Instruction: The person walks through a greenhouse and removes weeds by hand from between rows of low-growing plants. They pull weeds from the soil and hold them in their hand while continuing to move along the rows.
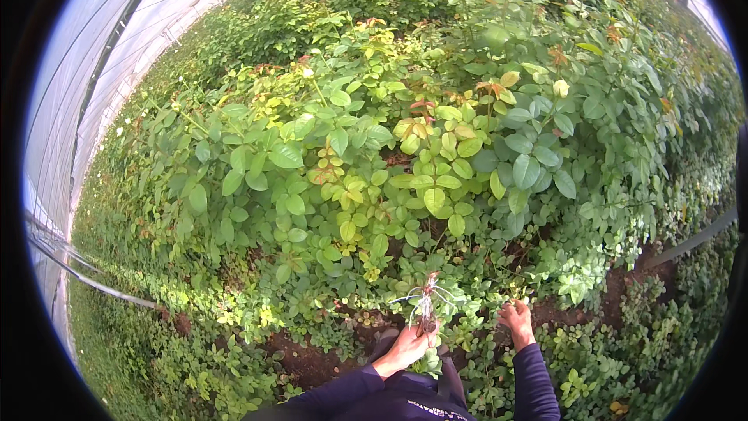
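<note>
My left hand (409,345) is closed round the lower part of an uprooted plant (428,304), whose pale, thin, root-like strands spread out above the fingers. Green leaves hang below that hand. To the right, my right hand (515,320) reaches into low foliage with its fingers bent near a small leafy sprig (517,292); whether the fingers grip it cannot be told. Ahead of both hands stand dense rose bushes (432,181) with green and yellowish leaves. A pale rosebud (561,89) rises at the upper right, and another pale bud (308,73) at the upper left.
Brown soil (307,362) shows between low plants at my feet. A metal pipe (695,242) crosses the growth at the right, and another pipe (111,289) lies at the left. Plastic greenhouse sheeting (123,29) rises on the far left.
</note>
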### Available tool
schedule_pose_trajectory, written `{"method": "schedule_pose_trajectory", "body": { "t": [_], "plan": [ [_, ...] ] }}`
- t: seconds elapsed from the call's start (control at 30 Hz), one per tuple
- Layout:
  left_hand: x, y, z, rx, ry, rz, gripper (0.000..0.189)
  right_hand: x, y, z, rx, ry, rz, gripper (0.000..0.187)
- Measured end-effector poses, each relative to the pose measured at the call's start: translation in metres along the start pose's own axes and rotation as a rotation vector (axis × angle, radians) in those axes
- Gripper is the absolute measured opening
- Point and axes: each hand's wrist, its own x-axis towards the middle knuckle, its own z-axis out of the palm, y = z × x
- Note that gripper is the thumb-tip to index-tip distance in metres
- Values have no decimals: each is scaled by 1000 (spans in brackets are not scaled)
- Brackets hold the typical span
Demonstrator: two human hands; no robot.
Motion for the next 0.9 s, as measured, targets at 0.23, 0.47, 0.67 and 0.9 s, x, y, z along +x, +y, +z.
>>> {"method": "schedule_pose_trajectory", "body": {
  "t": [0.23, 0.47, 0.67, 0.9],
  "plan": [
    [10, -2, -10, -54, -51, -64, 34, -39, -55, 55, -193, -127, -319, 40],
    [55, 1, -5, 75, -80, 2, 49, -70, -34, -38, -472, 201, -363, 27],
    [107, -8, -16, 1021, -379, 568, 41, -147, -21, -128, -110, 580, -233, 29],
    [117, 15, 81, 588, -366, -183, 25, -232, 44, -174, 261, 848, -35, 25]
  ]
}}
